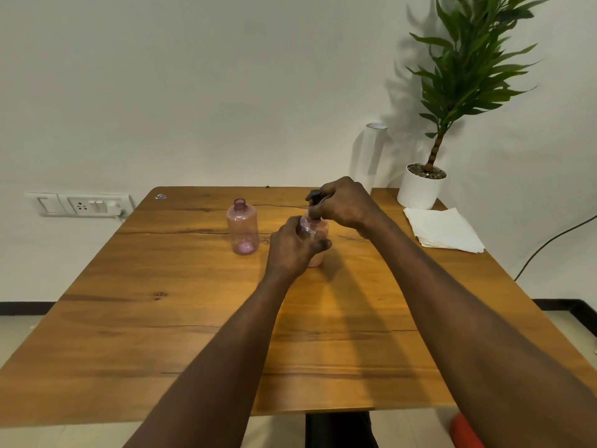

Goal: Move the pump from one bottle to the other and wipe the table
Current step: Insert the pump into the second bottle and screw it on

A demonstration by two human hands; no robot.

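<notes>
Two clear pink bottles stand on the wooden table point(193, 318). The left bottle point(242, 227) is upright with an open neck and no pump. My left hand point(292, 245) grips the body of the right bottle point(318, 240), which stands on the table. My right hand point(344, 202) is curled round the black pump point(314, 196) at that bottle's neck. Most of the pump and the neck are hidden by my fingers.
A stack of white paper napkins point(444, 229) lies at the table's right edge. A potted plant in a white pot point(420, 187) stands at the back right corner, with a white cylinder point(371, 156) beside it. A wall socket panel point(80, 205) is at left.
</notes>
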